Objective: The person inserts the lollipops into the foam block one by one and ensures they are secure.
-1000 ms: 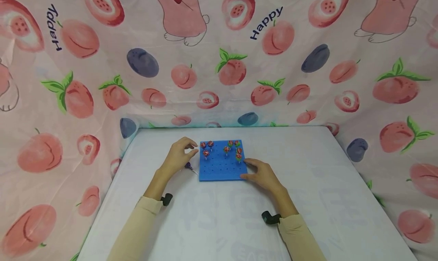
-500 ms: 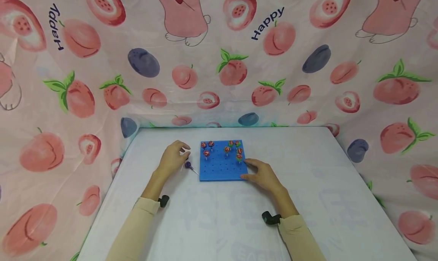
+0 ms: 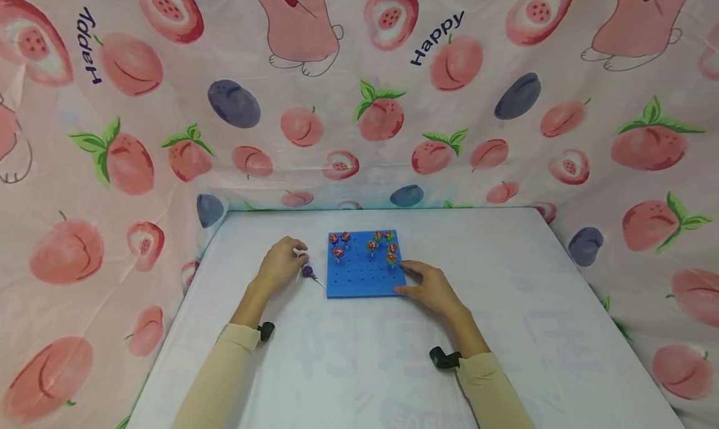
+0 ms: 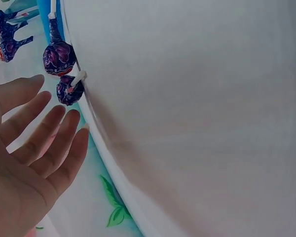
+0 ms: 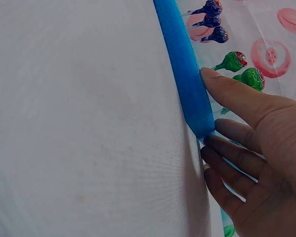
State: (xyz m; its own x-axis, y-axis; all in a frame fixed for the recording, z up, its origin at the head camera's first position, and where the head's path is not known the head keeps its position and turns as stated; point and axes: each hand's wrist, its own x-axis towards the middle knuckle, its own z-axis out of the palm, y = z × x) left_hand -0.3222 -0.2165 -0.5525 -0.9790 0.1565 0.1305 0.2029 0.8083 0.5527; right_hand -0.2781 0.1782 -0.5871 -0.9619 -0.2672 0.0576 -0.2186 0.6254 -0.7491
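Note:
In the head view, my left hand (image 3: 283,260) is just left of a blue pegboard (image 3: 359,285). Its fingers are extended and relaxed in the left wrist view, with nothing gripped. A purple-wrapped lollipop (image 4: 59,57) lies near the fingertips, its stick pointing to the board. Just beyond the fingertips is a second lollipop (image 4: 70,90) with a short white stick end showing. My right hand (image 3: 432,285) rests its thumb and fingers against the board's right side, loosely bent, near a corner in the right wrist view.
Several lollipops stand upright in the board's holes: a purple group (image 4: 9,48) at the far left and a green group (image 5: 251,78) at the right. The board lies on a white table (image 3: 359,366). A fruit-print cloth (image 3: 337,104) hangs behind and at both sides.
My left hand has moved left, away from the board's edge and slightly nearer to me. The lollipop beside it shows more fully. My right hand stays at the board.

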